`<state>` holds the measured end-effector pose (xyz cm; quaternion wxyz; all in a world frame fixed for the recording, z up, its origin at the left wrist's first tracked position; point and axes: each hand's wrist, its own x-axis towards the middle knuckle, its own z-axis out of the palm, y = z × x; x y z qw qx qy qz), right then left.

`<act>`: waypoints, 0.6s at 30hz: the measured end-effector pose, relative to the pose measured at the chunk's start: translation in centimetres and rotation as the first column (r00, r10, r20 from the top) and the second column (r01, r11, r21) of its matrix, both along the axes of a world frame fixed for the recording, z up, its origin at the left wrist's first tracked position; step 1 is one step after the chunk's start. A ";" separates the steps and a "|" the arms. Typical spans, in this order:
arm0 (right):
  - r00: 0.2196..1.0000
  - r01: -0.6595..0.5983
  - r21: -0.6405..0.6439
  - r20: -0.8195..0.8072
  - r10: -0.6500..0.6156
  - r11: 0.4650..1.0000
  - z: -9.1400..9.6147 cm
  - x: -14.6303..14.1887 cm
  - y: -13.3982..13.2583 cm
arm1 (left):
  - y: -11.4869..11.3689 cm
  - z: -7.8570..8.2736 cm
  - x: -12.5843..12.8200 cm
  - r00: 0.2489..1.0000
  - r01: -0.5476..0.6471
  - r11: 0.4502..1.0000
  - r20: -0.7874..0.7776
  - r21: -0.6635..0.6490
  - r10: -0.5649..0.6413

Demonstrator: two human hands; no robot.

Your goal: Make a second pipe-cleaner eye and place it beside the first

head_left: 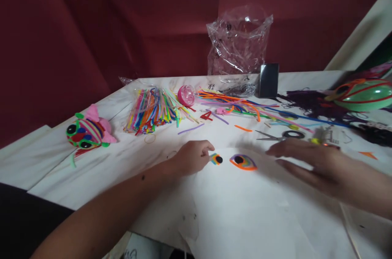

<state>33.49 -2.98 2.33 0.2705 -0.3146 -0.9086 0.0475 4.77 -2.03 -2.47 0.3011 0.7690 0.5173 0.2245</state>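
My left hand [192, 157] rests on the white paper [245, 210], fingers curled, fingertips pinching a small round coiled eye piece [217, 159] with a black centre. Just right of it lies a larger almond-shaped coiled eye [243, 161] in orange, purple and green. My right hand [301, 160] hovers low over the table to the right, fingers stretched out flat and blurred by motion, holding nothing. It sits just in front of the scissors [280, 135].
A bundle of coloured strips [154, 110] and loose strips [241, 108] lie at the back. A pink ball [186, 95], clear plastic bag [238, 42], dark box [268, 80], striped fish toy [87, 131] at left, green striped ball [363, 94] at right.
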 end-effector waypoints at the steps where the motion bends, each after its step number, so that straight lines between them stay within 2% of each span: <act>1: 0.993 -0.100 -0.030 0.060 0.102 0.994 -0.1 -1.8 -0.1 | 0.1 -0.2 -0.2 0.997 -0.012 0.999 0.072 -0.043 0.015; 4: 0.971 -0.169 -0.128 0.146 0.187 0.977 -1.0 -5.6 0.0 | 0.4 -0.7 -0.8 0.969 -0.052 0.986 0.233 -0.158 0.089; 8: 0.969 -0.111 -0.126 0.205 0.135 0.986 -2.9 -7.9 0.9 | 0.5 -0.6 -0.9 0.957 -0.073 0.975 0.261 -0.211 0.128; 11: 0.969 -0.091 -0.097 0.222 0.110 0.991 -4.0 -8.8 1.4 | 0.3 -0.3 -0.8 0.964 -0.069 0.976 0.236 -0.208 0.119; 15: 0.954 -0.086 -0.046 0.286 0.096 0.995 -4.8 -9.1 1.7 | 0.3 0.0 -0.8 0.978 -0.071 0.989 0.186 -0.131 0.095; 18: 0.973 -0.099 -0.093 0.202 0.116 0.991 -4.7 -8.9 1.7 | 0.3 -0.1 -0.8 0.982 -0.066 0.993 0.171 -0.100 0.083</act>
